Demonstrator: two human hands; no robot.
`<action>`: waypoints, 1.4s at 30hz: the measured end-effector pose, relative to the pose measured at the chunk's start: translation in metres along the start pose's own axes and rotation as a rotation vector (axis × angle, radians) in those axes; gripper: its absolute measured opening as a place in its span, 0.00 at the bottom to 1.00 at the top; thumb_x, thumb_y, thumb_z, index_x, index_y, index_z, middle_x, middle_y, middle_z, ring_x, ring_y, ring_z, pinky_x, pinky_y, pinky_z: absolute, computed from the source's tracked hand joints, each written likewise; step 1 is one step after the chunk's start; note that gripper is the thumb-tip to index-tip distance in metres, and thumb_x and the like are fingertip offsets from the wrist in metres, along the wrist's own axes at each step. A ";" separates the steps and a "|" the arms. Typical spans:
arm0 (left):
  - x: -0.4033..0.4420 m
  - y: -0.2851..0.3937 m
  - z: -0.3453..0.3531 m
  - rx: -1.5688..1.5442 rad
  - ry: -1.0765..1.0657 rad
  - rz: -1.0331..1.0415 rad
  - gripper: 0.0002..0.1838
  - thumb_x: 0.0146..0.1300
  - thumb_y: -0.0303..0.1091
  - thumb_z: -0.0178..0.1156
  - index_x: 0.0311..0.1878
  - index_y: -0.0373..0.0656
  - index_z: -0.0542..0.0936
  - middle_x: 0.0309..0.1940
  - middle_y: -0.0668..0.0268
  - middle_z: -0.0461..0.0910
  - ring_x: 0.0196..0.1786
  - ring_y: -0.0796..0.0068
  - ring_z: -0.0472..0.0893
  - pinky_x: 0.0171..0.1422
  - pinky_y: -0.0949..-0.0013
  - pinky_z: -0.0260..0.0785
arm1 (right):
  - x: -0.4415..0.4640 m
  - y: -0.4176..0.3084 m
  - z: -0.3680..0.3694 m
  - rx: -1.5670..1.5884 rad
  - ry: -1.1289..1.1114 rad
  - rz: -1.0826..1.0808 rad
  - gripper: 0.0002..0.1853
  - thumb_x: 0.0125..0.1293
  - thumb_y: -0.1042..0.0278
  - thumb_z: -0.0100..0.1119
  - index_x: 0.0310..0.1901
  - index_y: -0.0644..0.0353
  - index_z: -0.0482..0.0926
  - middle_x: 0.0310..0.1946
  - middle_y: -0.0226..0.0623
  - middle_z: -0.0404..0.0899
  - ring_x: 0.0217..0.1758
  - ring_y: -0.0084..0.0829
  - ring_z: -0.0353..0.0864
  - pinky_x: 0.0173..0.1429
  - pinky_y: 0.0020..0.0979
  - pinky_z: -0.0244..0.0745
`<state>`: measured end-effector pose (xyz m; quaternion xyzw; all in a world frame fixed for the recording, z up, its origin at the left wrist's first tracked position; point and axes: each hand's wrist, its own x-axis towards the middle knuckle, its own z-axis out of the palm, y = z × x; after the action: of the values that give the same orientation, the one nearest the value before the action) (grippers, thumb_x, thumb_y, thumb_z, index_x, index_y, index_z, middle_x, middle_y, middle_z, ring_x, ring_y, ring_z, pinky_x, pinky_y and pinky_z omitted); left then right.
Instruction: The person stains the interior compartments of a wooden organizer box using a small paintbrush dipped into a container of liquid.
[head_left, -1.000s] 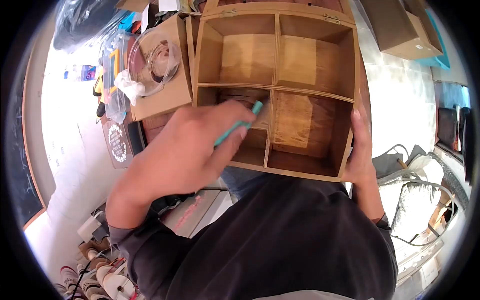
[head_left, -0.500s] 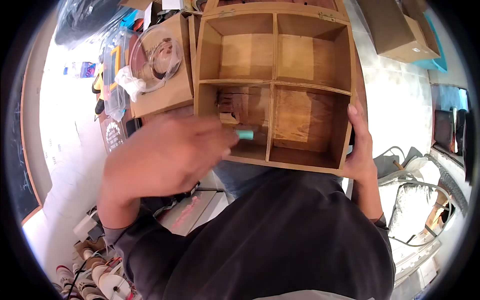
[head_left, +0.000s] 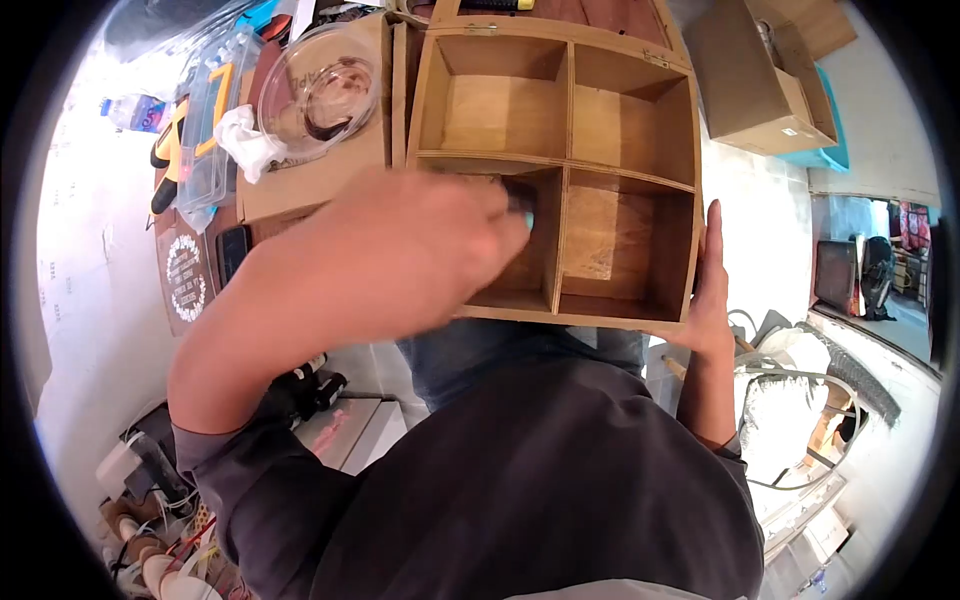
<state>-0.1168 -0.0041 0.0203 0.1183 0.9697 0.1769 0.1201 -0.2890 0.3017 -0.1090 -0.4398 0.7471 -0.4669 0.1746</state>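
A wooden box (head_left: pixel 566 163) with four compartments stands open in front of my torso. My left hand (head_left: pixel 430 245) is over its lower-left compartment, fingers closed on a small teal tool (head_left: pixel 528 219). Only a bit of teal and a dark part beside it show; the rest is hidden by the fingers. Most of that compartment is covered by the hand, which is slightly blurred. At the box's lower right corner, my right hand (head_left: pixel 708 305) grips the outer side, its thumb or finger pointing up along the wall.
Left of the box lies a cardboard box (head_left: pixel 265 200) bearing a clear plastic tub (head_left: pixel 320 85) with brown residue and a crumpled white cloth (head_left: pixel 248 143). A phone (head_left: pixel 233 250) lies nearer. An open carton (head_left: pixel 750 90) stands at the upper right; spools (head_left: pixel 160 570) lie lower left.
The view has shifted a little. My left hand has moved up and right with the teal tool, back over the lower-left compartment. My right hand keeps its hold on the box's side.
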 end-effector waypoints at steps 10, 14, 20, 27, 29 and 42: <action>-0.010 0.002 -0.017 -0.070 -0.078 -0.038 0.13 0.63 0.26 0.65 0.51 0.40 0.84 0.35 0.56 0.81 0.35 0.47 0.82 0.36 0.51 0.73 | 0.006 0.005 -0.004 -0.367 0.013 -0.118 0.51 0.53 0.50 0.72 0.75 0.70 0.65 0.71 0.59 0.73 0.70 0.62 0.75 0.77 0.53 0.69; -0.016 0.000 -0.026 -0.272 -0.039 -0.059 0.14 0.60 0.24 0.66 0.50 0.37 0.84 0.34 0.54 0.82 0.34 0.47 0.82 0.38 0.52 0.74 | 0.010 0.006 -0.008 -0.387 -0.019 -0.167 0.55 0.52 0.51 0.76 0.78 0.68 0.60 0.73 0.59 0.69 0.72 0.61 0.73 0.78 0.53 0.67; -0.012 0.009 -0.016 -0.100 -0.051 -0.184 0.15 0.60 0.23 0.67 0.52 0.35 0.84 0.34 0.54 0.83 0.35 0.47 0.83 0.40 0.53 0.75 | 0.026 0.013 -0.013 -0.113 -0.075 -0.227 0.72 0.44 0.45 0.85 0.84 0.55 0.44 0.83 0.60 0.49 0.83 0.61 0.57 0.81 0.54 0.61; -0.002 0.007 -0.023 -0.086 0.084 -0.262 0.13 0.63 0.23 0.66 0.51 0.36 0.86 0.30 0.54 0.79 0.37 0.48 0.81 0.41 0.53 0.73 | 0.059 0.023 -0.037 0.165 -0.239 -0.261 0.82 0.35 0.24 0.83 0.84 0.58 0.42 0.85 0.58 0.43 0.87 0.56 0.47 0.84 0.51 0.53; -0.007 0.013 -0.016 -0.156 -0.007 -0.235 0.13 0.64 0.23 0.66 0.51 0.36 0.86 0.30 0.54 0.79 0.37 0.48 0.81 0.42 0.53 0.73 | 0.070 0.017 -0.020 0.662 -0.062 -0.132 0.76 0.49 0.20 0.74 0.83 0.69 0.44 0.84 0.56 0.48 0.87 0.48 0.49 0.85 0.45 0.51; -0.009 0.037 -0.015 -0.204 -0.105 -0.251 0.11 0.60 0.19 0.60 0.47 0.33 0.83 0.36 0.48 0.83 0.40 0.45 0.84 0.42 0.52 0.75 | 0.141 0.018 -0.006 0.592 0.117 0.206 0.34 0.55 0.73 0.55 0.67 0.68 0.75 0.54 0.40 0.81 0.55 0.30 0.77 0.62 0.30 0.72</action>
<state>-0.1059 0.0221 0.0488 -0.0073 0.9462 0.2517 0.2032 -0.3798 0.1924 -0.1002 -0.2646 0.6282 -0.6682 0.2981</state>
